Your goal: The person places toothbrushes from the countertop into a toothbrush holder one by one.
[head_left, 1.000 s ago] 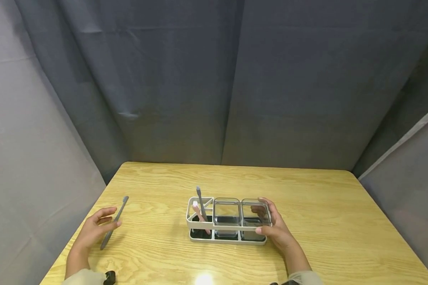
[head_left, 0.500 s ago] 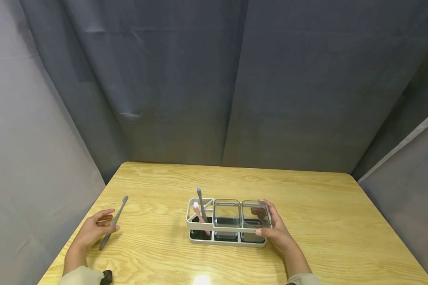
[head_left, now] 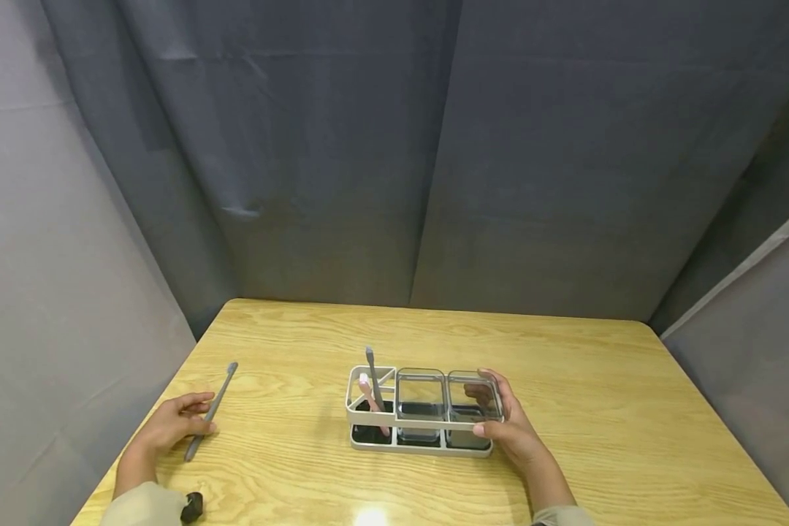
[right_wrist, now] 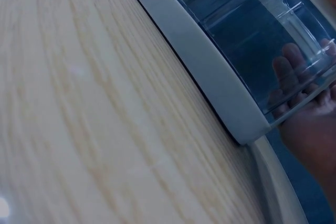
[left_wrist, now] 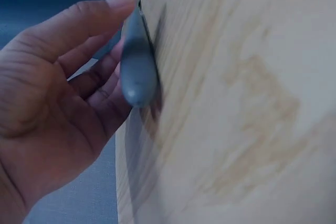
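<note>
On the table's left side a grey toothbrush [head_left: 220, 398] lies slantwise. My left hand [head_left: 171, 425] is right at it, the thumb reaching across the handle and the other fingers loosely bent beside it. In the left wrist view the toothbrush [left_wrist: 139, 72] has its rounded handle end toward the camera, and a gap shows between thumb and fingers. My right hand [head_left: 511, 424] grips the right end of a white toothbrush holder [head_left: 421, 422], thumb in front, fingers behind. A pink toothbrush [head_left: 373, 402] and another grey toothbrush [head_left: 373, 376] stand tilted in its left, divided section.
Two clear cups [head_left: 421, 394] sit in the holder's middle and right sections. The wooden table [head_left: 302, 482] has its left edge close to my left hand. Grey curtains [head_left: 322, 183] hang behind and at both sides.
My left hand has shifted slightly down and closer to the lying toothbrush, its thumb moving back along the handle. The right hand keeps its grip; the toothbrushes stay where they were.
</note>
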Demonstrator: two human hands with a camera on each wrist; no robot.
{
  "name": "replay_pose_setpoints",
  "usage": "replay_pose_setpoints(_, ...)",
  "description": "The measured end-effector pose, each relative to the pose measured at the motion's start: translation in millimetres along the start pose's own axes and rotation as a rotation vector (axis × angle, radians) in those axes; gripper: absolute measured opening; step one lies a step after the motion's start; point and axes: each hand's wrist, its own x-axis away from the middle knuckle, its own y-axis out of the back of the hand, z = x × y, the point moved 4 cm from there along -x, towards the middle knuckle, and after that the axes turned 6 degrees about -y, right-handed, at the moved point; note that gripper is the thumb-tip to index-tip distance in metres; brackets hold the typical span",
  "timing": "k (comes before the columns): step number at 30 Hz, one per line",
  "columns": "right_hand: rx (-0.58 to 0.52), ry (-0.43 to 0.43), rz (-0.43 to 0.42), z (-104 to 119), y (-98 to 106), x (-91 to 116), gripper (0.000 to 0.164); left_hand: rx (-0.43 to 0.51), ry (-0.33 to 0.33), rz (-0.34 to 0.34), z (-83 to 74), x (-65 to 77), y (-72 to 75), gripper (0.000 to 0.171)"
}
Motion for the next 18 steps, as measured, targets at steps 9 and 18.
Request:
replay_pose_setpoints(9, 0.003, 0.003, -0.018, 0.6, -0.4, 0.1, 0.088, 0.250, 0.020, 0.189, 3.5, -6.3, 8.8, 0.070)
replay_pose_setpoints(18, -0.003, 0.009, -0.017, 1.5, -1.4, 0.5, 0.087, 0.142, 0.108, 0.129, 0.9, -9.5, 5.3, 0.067)
